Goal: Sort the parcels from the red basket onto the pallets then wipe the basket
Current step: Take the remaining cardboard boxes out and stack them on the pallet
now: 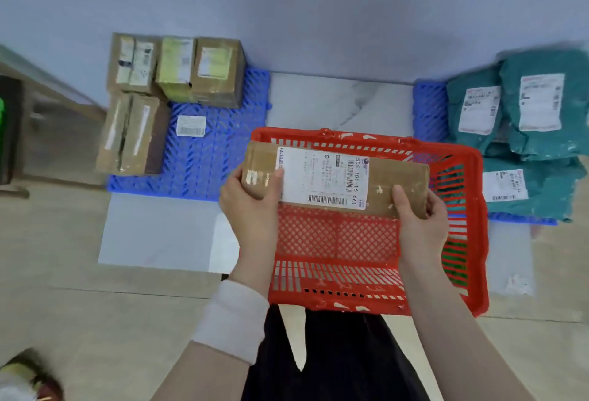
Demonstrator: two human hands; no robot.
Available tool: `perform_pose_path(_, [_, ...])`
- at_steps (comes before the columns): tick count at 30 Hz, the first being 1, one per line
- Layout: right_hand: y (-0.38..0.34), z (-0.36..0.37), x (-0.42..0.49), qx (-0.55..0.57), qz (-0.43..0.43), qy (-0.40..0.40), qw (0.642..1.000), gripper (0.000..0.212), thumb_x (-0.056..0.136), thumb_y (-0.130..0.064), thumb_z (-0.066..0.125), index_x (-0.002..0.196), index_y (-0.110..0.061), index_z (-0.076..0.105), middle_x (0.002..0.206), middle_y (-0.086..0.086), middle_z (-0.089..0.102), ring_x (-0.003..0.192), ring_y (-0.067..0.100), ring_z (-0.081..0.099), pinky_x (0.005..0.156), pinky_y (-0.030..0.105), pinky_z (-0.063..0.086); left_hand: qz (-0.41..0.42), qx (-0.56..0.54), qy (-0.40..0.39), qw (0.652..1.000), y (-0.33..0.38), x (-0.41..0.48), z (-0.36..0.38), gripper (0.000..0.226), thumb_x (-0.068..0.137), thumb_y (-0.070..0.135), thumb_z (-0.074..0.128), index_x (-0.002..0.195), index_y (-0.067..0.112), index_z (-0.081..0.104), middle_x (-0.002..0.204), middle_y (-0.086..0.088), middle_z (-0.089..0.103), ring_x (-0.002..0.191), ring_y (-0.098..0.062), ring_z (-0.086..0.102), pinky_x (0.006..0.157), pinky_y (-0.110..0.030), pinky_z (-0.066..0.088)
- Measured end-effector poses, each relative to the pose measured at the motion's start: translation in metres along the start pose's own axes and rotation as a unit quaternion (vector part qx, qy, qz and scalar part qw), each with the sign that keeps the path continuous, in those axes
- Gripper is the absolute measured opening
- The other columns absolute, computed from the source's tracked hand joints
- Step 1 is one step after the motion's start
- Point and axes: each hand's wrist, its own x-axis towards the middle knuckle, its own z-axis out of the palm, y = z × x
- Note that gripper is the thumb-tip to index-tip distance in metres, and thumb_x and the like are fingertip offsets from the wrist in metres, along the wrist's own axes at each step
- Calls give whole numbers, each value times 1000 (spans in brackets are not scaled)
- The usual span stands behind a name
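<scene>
A long brown cardboard parcel (398,184) with a white shipping label is held level above the red basket (334,241). My left hand (251,206) grips its left end, my right hand (420,219) its right end. No other parcel shows on the basket's mesh floor. On the left, a blue pallet (204,161) carries several cardboard boxes (216,72) along its far and left sides, plus a small white label. On the right, a second blue pallet (428,110) holds several teal mailer bags (541,104).
The basket sits on the floor against my knees, between the two pallets. A pale wall runs behind both pallets. Dark furniture (9,130) stands at the far left. A shoe (28,375) shows at the bottom left corner.
</scene>
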Motion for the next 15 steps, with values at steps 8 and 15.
perform_pose_path(8, [-21, 124, -113, 46, -47, 4, 998, 51, 77, -30, 72, 120, -17, 49, 115, 3, 58, 95, 7, 59, 75, 5, 46, -7, -55, 1, 998, -15, 100, -132, 52, 73, 41, 70, 113, 12, 54, 113, -6, 59, 110, -25, 52, 97, -45, 42])
perform_pose_path(15, [-36, 201, -145, -8, -70, -28, 997, 52, 75, -28, 72, 120, -15, 50, 114, 6, 59, 99, 14, 59, 90, 28, 47, -59, -102, -2, 993, -32, 167, -176, 53, 70, 44, 71, 113, 18, 53, 116, -3, 59, 109, -21, 56, 96, -42, 46])
